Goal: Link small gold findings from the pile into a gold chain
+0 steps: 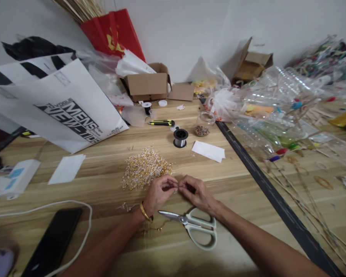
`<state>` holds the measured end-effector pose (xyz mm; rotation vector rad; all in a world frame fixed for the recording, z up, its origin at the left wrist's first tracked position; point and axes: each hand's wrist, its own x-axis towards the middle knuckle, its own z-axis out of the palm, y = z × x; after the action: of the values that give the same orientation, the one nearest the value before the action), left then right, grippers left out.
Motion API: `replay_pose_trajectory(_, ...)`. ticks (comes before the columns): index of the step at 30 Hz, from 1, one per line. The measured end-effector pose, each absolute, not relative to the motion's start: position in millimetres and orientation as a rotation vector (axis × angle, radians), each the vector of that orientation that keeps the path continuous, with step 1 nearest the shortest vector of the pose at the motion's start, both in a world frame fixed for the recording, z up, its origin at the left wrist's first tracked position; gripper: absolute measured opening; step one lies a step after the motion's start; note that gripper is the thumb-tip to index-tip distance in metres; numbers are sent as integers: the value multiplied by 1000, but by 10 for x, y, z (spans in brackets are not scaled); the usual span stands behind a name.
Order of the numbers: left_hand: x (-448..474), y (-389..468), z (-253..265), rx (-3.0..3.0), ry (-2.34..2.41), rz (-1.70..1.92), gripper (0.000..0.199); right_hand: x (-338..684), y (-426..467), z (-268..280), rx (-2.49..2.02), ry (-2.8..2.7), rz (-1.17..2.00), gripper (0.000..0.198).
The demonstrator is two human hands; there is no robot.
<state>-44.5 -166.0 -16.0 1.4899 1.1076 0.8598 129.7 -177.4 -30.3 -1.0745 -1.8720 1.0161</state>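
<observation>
My left hand (pixel 157 195), with a gold bracelet (pixel 145 212) at its wrist, pinches thumb and forefinger together. Its fingertips meet those of my right hand (pixel 198 194), which is also closed in a pinch. Whatever lies between them is too small to make out. Just beyond my left hand is a heap of clear and gold beads (pixel 145 166). Scissors with pale handles (pixel 200 227) lie below my right hand, blades pointing left. A small gold chain (pixel 161 226) rests near the blades, and a few clear beads (pixel 127 207) lie left of my left wrist.
A spool of wire (pixel 180 138), a utility knife (pixel 161 122), a glass jar of small beads (pixel 203 129) and white paper (pixel 209 151) stand or lie beyond the heap. Left are a phone (pixel 53 242) and a large paper bag (pixel 60 104); plastic bottles (pixel 259 138) crowd the right.
</observation>
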Motion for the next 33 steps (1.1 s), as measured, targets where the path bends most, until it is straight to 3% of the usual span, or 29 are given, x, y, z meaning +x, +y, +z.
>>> replay_pose_trajectory(15,-453,-1668,-160,1664,1114,869,7,1304,-1768,-298,-1049,-1894,1034,7)
replay_pose_trajectory(33,-472,-1645,-171,1695,1190,930,7,1319,-1763,-324,-1092,-1661,1217,21)
